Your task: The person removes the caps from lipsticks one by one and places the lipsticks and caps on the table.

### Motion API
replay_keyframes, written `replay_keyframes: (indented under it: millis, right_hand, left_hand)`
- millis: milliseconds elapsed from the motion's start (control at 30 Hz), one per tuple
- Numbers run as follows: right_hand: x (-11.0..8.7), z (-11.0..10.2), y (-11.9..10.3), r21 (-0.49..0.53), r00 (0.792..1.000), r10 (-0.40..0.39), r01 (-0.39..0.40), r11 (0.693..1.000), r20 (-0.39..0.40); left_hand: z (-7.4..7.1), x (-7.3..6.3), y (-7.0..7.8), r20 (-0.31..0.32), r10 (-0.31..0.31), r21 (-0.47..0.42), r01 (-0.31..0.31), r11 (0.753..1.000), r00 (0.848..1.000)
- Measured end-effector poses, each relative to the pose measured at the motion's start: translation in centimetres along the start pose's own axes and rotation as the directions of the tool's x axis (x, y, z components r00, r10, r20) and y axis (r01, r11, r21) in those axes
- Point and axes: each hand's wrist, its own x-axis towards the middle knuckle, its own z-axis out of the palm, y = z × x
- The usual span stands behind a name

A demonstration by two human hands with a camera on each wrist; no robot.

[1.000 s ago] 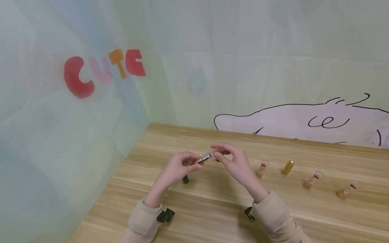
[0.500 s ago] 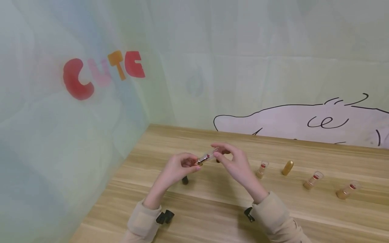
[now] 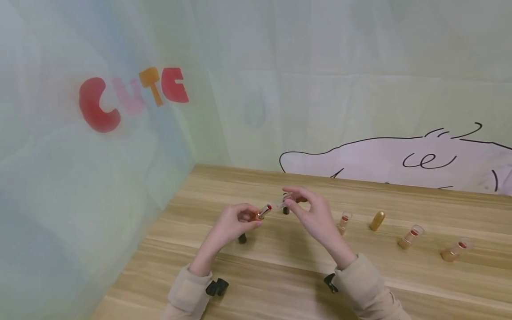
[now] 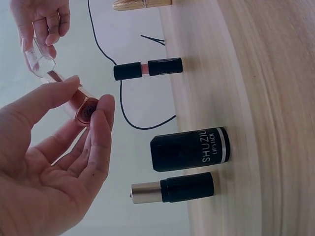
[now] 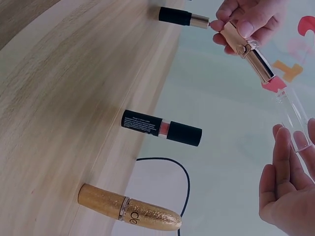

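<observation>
My left hand [image 3: 236,220] grips the rose-gold base of a lipstick [image 5: 256,59], whose reddish-pink bullet is bare and points up toward the right hand. Between the fingers and thumb of my right hand [image 3: 314,213] is a clear cap [image 5: 295,115]. In the right wrist view the cap's open end sits right at the bullet's tip, in line with the tube. The left wrist view shows the round bottom of the lipstick base [image 4: 86,110] between left thumb and fingers. Both hands are raised over the wooden table [image 3: 264,271].
A black tube with a pink band [image 5: 162,128] stands behind the hands. Near the left hand are a black SHUZIL cap [image 4: 189,149] and a black-and-gold lipstick [image 4: 172,191]. To the right stand a gold lipstick [image 3: 377,221] and clear-capped lipsticks [image 3: 344,223], [image 3: 411,237], [image 3: 456,250].
The clear cap has come off the lipstick, drawn slightly up and right by the right hand, baring the bullet. The left hand keeps its grip, nearly in place.
</observation>
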Motion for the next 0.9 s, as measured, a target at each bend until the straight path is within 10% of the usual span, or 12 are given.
replay_keyframes:
  millis: [567, 900]
  right_hand:
    - [-0.4, -0.2, 1.1, -0.03, 0.999, -0.026, 0.025, 0.999, -0.019]
    - [-0.6, 0.5, 1.9, -0.214, 0.994, -0.11, 0.106, 0.971, -0.011]
  left_hand:
    - [0.9, 1.3, 0.0, 0.003, -0.046, -0.058, 0.046, 0.997, 0.999]
    - [1.5, 2.1, 0.5, -0.062, -0.025, -0.025, 0.023, 0.999, 0.998]
